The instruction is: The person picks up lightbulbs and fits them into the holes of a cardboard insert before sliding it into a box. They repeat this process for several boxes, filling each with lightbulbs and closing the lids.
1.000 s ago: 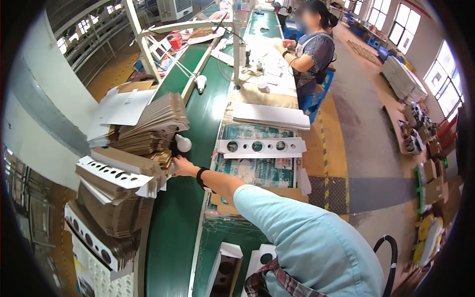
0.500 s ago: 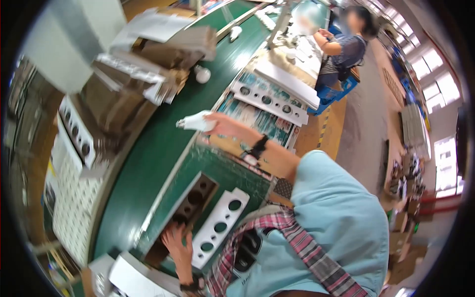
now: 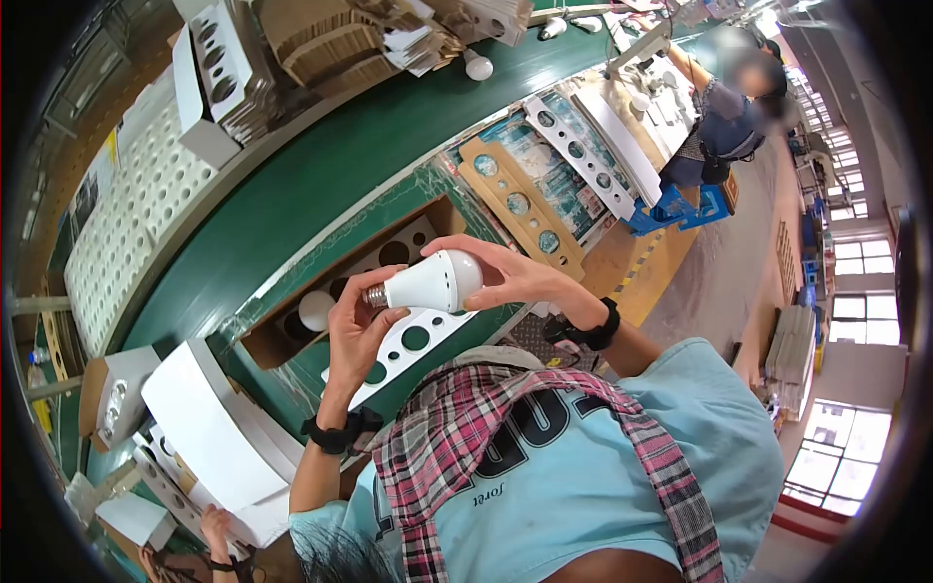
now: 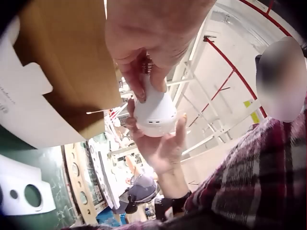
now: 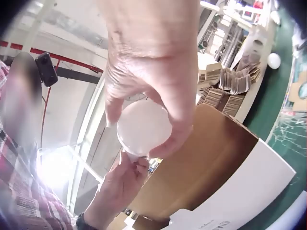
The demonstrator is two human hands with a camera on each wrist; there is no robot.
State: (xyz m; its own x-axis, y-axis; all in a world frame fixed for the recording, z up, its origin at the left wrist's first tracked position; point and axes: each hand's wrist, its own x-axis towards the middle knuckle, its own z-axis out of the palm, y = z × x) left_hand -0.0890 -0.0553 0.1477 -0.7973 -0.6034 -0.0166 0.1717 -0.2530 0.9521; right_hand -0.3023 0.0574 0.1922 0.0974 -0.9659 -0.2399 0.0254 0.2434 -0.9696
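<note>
A white light bulb is held level between both hands over an open brown box. My left hand pinches its screw-base end. Around the rounded end, my right hand curls its thumb and fingers. In the left wrist view the bulb hangs from the left hand, with the right hand at its dome. The right wrist view shows the dome in the right hand. Inside the box lies another bulb; a white holed insert lies beside the box.
A green conveyor runs beyond the box. Stacked cardboard inserts and a loose bulb are at the top. White holed strips lie on the right, near a seated person. White boxes stand at lower left.
The right hand has brought a bulb from the far side back over the box. The left hand has risen out of the box and now grips the bulb's base. The head view has turned.
</note>
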